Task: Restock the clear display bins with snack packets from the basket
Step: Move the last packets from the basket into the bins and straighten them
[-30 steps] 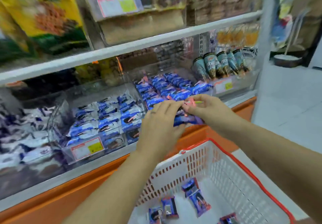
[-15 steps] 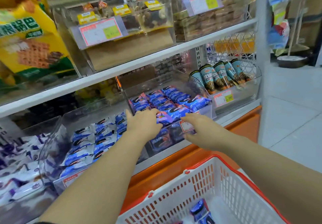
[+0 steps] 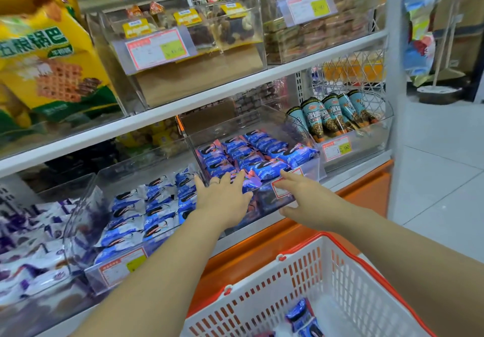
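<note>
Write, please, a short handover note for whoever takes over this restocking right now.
Left hand: open, fingers spread over the front packets in the middle bin, holding nothing.
Right hand: open, straight fingers at that bin's front wall, holding nothing.
Basket: below the arms, with a few loose packets in it.
Done: the bin is well filled with rows of blue packets.
Left: move the loose packets into the bin.
</note>
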